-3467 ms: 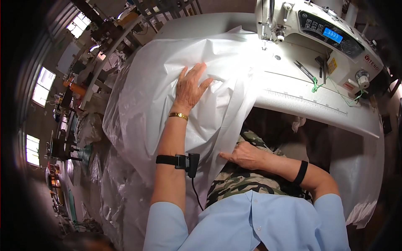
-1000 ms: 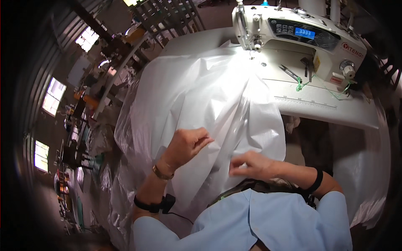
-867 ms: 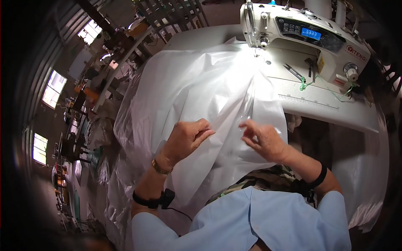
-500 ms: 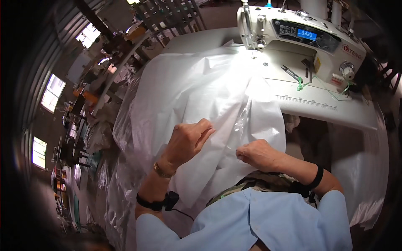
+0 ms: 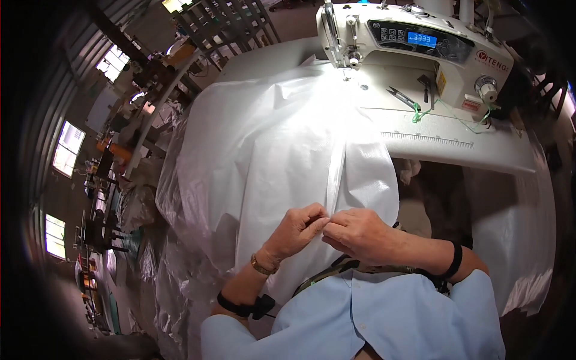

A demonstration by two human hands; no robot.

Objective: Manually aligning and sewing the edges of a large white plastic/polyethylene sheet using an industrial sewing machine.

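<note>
A large sheet of white woven plastic fabric spreads from the sewing machine down to my lap. My left hand and my right hand meet near its lower edge, fingertips side by side. Both are closed in a pinch on the fabric, at the bottom of a narrow straight fold. This fold runs up toward the lit needle area, where the fabric's far end lies. The exact bit between my fingertips is hidden by the fingers.
Thread snips and a small dark tool lie on the machine bed, with green thread beside them. A ruler strip runs along the table's front. Crumpled clear plastic hangs at the left. A slatted chair stands behind.
My left hand has moved right and down to meet my right hand, which shifted slightly. The fabric between them and the machine is now drawn into a straight fold. The whole view has shifted a little.
</note>
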